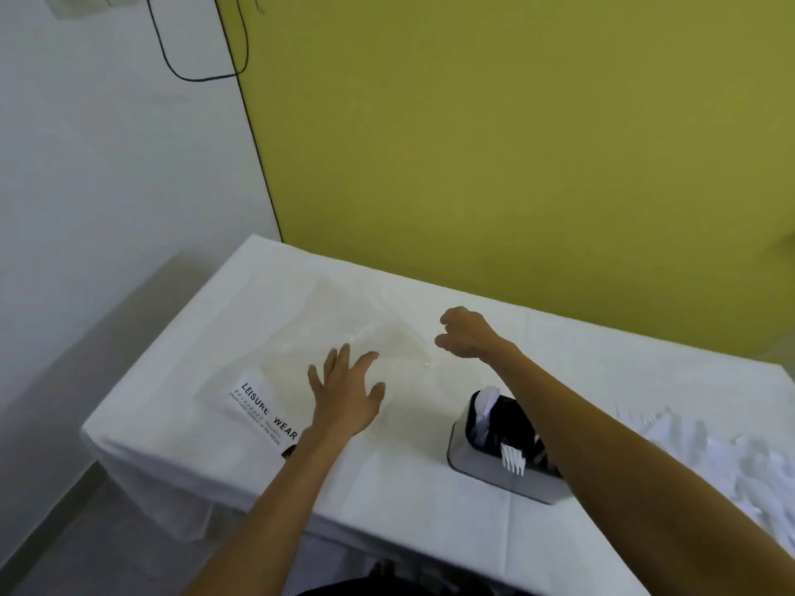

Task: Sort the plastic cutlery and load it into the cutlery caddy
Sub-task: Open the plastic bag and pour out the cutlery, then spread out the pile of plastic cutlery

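Nearest to you, at the right edge of the white-covered table point(387, 479), a blurred heap of loose white plastic cutlery point(710, 458) waits, probably for sorting. Beside it the grey cutlery caddy with dark compartments point(507, 466) already holds white forks, tines up, and other white pieces. Further, your left hand point(346, 397) lies flat, fingers spread, on the clear plastic bag with a printed label point(301, 359), likely to steady it. Your right hand point(466, 335), fingers loosely curled, grasps nothing.

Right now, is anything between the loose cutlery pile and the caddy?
Only the right forearm, which crosses over the caddy between it and the cutlery pile. Nothing visible lies on the cloth between them.
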Motion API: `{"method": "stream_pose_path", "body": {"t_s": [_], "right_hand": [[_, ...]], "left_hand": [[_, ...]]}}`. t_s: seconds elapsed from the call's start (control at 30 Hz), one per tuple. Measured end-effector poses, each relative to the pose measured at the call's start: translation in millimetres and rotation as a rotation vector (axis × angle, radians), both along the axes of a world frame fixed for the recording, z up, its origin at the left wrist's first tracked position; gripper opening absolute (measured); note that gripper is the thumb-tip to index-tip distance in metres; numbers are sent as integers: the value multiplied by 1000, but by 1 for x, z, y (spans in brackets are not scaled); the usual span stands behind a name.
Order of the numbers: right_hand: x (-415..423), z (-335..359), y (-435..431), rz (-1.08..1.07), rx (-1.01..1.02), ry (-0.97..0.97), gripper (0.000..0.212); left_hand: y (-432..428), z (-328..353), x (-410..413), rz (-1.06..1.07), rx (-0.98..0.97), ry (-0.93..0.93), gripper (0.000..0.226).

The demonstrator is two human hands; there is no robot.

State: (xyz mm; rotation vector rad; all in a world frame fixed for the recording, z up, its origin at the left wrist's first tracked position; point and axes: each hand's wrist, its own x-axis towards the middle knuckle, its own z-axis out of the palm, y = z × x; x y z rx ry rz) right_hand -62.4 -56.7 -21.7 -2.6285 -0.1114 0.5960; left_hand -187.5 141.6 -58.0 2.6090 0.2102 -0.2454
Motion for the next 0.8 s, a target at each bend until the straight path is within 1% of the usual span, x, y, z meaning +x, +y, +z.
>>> {"method": "stream_pose_path", "body": {"t_s": [0.1,0.17,0.27,0.33,0.4,0.53,0.6,0.7,0.8], "right_hand": [[-4,18,-32,-44,13,-43,45],[-12,33,-63,-82,19,-68,44],[-29,50,-108,-143,38,-107,42],[-45,56,-141,-220,58,-124,38],[-65,59,-180,-315,76,-146,39],[-110,52,-254,-478,59,-155,37],[-132,42,-284,-527,39,-124,35],[-166,21,-323,-588,29,-77,39],[-194,-8,-347,-640,41,-47,37]], "left_hand": [[-40,41,28,-72,-91,-101,45],[-77,63,44,-158,-144,-145,42],[-130,81,59,-253,-162,-166,37],[-165,86,64,-312,-174,-162,34],[-202,88,63,-391,-182,-149,34],[-266,89,48,-525,-187,-135,31],[-291,88,38,-583,-179,-145,30],[-327,86,19,-659,-176,-135,29],[-356,82,3,-713,-175,-108,30]]}}
